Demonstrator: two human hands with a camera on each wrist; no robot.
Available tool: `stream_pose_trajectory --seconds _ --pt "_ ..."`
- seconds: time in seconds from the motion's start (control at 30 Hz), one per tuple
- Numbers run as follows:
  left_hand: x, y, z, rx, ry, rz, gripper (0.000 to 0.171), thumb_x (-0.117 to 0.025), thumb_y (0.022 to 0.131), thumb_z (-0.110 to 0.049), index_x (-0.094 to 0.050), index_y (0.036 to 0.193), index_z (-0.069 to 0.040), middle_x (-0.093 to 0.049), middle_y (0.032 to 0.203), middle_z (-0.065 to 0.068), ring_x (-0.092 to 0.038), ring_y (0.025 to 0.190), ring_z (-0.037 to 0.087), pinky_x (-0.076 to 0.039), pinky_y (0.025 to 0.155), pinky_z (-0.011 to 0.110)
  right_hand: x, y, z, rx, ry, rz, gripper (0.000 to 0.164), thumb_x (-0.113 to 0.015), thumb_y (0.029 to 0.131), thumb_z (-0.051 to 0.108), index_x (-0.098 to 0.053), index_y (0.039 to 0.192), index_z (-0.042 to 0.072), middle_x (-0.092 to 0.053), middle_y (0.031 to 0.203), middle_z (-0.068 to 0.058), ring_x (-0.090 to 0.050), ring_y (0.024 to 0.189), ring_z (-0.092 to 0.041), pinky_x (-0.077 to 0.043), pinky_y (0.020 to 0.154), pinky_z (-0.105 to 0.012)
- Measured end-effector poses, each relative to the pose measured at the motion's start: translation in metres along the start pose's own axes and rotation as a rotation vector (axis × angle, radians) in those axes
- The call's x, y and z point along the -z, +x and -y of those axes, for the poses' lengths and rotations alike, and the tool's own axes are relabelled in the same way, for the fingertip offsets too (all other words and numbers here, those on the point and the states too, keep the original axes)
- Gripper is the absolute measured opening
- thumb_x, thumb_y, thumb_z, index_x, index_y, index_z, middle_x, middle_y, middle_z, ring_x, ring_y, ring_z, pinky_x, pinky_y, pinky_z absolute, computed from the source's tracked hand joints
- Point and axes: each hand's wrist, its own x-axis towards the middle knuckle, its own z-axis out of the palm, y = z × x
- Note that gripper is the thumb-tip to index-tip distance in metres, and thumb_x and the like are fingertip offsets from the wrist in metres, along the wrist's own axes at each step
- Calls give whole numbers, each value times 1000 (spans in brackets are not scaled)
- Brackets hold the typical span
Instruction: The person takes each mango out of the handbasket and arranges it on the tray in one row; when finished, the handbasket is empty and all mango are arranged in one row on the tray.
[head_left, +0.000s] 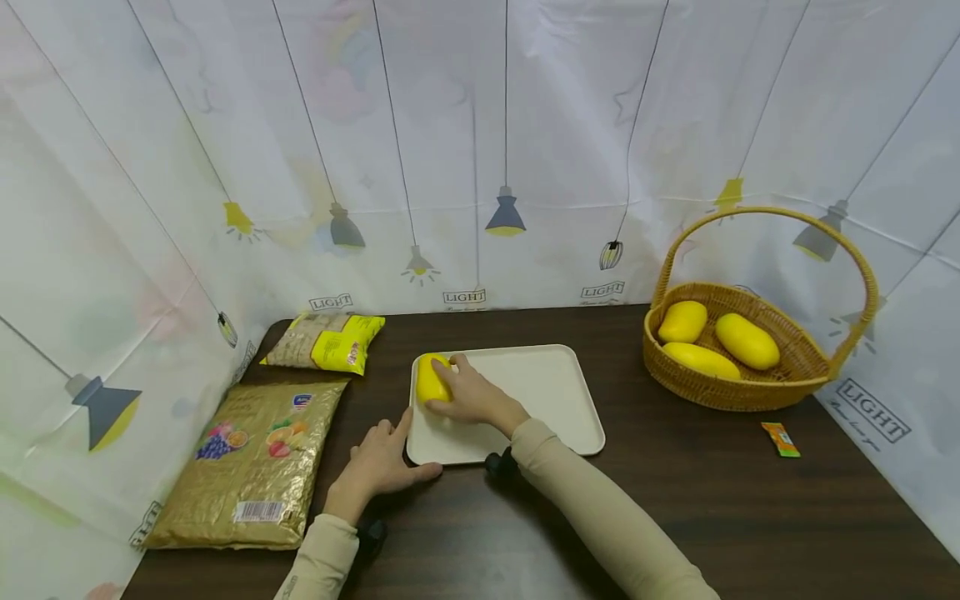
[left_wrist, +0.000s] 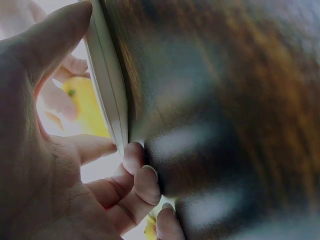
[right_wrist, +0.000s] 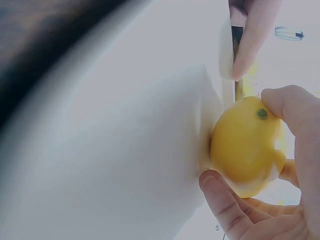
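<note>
On the left part of a white rectangular tray [head_left: 525, 392] lies a yellow mango [head_left: 430, 380], with a small green stem spot visible in the right wrist view. My right hand [head_left: 474, 392] grips this mango [right_wrist: 247, 145], thumb on one side and fingers round the other, close over the tray surface. At the tray's near left corner is my left hand [head_left: 381, 460]. Its thumb and index finger are spread along two edges of the tray [left_wrist: 111, 85], touching the rim; the other fingers rest low by the dark table.
A wicker basket [head_left: 693, 396] with a tall handle stands at the right, holding several yellow mangoes [head_left: 747, 341]. In front of it lies a small orange-green packet [head_left: 781, 439]. A gold bag [head_left: 247, 467] and a yellow snack bag [head_left: 326, 342] lie at the left. Behind hangs a printed curtain [head_left: 450, 150].
</note>
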Motion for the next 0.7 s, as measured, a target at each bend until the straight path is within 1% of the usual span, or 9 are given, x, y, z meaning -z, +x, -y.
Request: stream_pose_trajectory --seconds 0.17,0.33,0.5,0.7 --pt "1 0 -1 -3 8 4 112 -70 77 -74 -24 161 -17 -54 128 20 -53 118 35 -43 90 71 2 7 5 -3 27 30 77 -62 97 46 -30 160 14 -33 155 -23 -56 120 -30 -49 103 -43" --pt "2 -1 -2 -9 16 -3 112 -70 76 -74 -23 162 -18 -55 127 19 -54 116 35 -45 88 69 2 8 8 -8 36 51 78 -61 97 47 -28 160 16 -32 156 -23 -55 121 -30 -49 102 -44" --pt "2 -1 -2 -8 13 -8 111 -70 77 -73 -24 162 -17 -55 127 20 -53 117 36 -43 91 72 4 7 9 -19 56 57 78 -61 96 48 -28 160 19 -31 157 -24 -54 121 -32 -49 101 -46" --pt "2 -2 -2 -8 3 -7 111 -71 77 -72 -24 162 -17 -55 128 20 -53 119 37 -42 92 73 7 4 8 -28 54 56 81 -61 95 52 -26 160 19 -28 160 -22 -54 127 -34 -48 104 -48"
